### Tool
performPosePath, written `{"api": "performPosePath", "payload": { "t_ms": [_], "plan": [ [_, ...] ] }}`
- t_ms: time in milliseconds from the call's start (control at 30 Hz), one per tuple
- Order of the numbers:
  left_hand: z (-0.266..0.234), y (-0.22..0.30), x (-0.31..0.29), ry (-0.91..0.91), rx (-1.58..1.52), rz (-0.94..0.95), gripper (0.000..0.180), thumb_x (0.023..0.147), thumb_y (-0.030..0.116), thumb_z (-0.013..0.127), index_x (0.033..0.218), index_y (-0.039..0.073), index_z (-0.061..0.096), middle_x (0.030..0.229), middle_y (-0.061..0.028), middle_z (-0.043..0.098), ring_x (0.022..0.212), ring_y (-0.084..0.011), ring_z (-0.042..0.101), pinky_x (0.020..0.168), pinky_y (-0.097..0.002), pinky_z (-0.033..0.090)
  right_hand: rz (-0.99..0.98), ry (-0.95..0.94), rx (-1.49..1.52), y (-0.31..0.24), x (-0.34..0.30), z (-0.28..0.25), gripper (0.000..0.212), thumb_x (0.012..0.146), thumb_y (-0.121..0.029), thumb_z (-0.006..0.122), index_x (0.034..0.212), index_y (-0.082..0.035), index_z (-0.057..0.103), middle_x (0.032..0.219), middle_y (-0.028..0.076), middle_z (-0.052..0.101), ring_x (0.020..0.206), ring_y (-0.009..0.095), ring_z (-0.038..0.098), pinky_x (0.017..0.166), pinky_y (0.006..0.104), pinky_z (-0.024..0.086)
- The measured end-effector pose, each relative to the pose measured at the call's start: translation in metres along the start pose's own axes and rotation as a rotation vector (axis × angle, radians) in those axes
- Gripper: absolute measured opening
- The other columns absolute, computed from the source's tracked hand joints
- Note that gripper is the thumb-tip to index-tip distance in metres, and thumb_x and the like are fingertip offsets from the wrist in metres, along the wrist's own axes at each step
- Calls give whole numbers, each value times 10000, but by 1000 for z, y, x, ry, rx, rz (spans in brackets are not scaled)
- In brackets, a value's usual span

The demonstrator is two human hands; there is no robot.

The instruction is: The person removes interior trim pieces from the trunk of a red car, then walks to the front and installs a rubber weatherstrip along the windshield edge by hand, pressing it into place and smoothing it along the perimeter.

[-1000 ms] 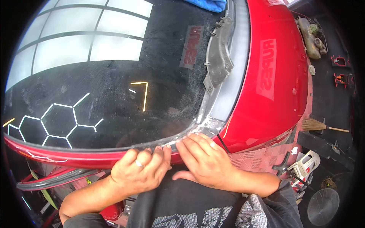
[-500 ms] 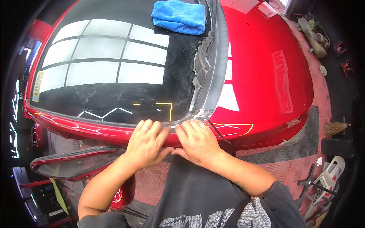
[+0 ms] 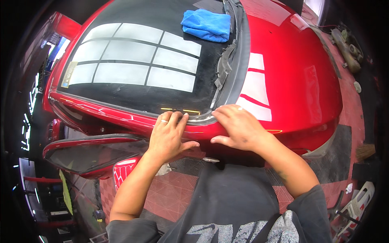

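Note:
My left hand [image 3: 168,137] lies palm down on the red pillar [image 3: 131,118] along the windshield's lower edge, its fingers spread and its thumb stretched out. To its right, my right hand [image 3: 239,126] reaches over the lower corner of the windshield [image 3: 129,95], fingers extended near the end of the black edge trim [image 3: 202,120]. A ring shows on each hand. Neither hand visibly grips anything, though the right fingertips' exact contact is hard to make out. A dark plastic cowl piece [image 3: 223,69] lies along the glass beside the grey cowl strip [image 3: 239,65].
A folded blue towel [image 3: 206,25] rests on the far part of the glass. The glossy red hood [image 3: 291,81] extends right. An open car door [image 3: 95,156] juts out at lower left. A white plastic chair [image 3: 362,202] and a broom [image 3: 364,152] stand at right.
My hands have moved apart: the thumbs were nearly touching, and now a gap shows between them. The right hand has shifted up and right. The whole view has shifted too.

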State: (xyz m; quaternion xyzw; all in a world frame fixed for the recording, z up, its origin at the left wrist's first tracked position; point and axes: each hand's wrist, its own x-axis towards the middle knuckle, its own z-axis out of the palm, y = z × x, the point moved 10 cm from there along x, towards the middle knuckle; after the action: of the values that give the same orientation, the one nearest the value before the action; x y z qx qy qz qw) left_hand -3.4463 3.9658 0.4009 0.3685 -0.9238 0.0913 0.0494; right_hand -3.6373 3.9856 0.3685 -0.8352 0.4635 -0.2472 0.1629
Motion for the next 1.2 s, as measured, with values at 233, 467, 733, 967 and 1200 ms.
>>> {"api": "performPosePath", "payload": {
  "t_ms": [233,467,733,967,1200],
  "plan": [
    [13,4,-14,157,63,-32,972,836,760,855,1474,33,764,1393,-132,733,1277,-351,679,1189,-534,518,11,-135,-205,-24,30,44,1081,941,-794,802,1586,63,664,1408,160,694,1339,331,663,1150,481,562],
    [12,5,-37,150,100,-61,885,853,673,925,1514,113,746,1506,-139,686,1365,-372,664,1234,-575,506,-3,-190,78,-13,32,30,750,1026,-581,831,1477,15,774,1347,223,782,1253,406,738,1134,526,588],
    [-35,-21,-9,564,-198,-246,374,880,127,972,1241,111,875,1325,-99,763,1313,-368,667,1133,-519,536,-101,167,-537,80,91,-39,483,964,-75,839,1412,-254,821,1520,82,675,1541,364,572,1195,543,541],
    [-48,-38,-13,625,-242,-321,220,904,98,952,1117,99,897,1211,-87,789,1208,-341,686,1024,-485,549,-188,-235,-543,104,130,-14,394,928,-300,936,1284,-245,778,1469,1,700,1535,232,593,1163,520,504],
    [-18,-1,32,305,-219,-229,119,956,211,925,1041,129,912,1038,-31,766,1062,-302,681,985,-480,513,-234,-75,-644,110,126,-11,409,985,-408,877,1310,-233,701,1466,16,694,1538,235,597,1191,559,495]
  ]
}}
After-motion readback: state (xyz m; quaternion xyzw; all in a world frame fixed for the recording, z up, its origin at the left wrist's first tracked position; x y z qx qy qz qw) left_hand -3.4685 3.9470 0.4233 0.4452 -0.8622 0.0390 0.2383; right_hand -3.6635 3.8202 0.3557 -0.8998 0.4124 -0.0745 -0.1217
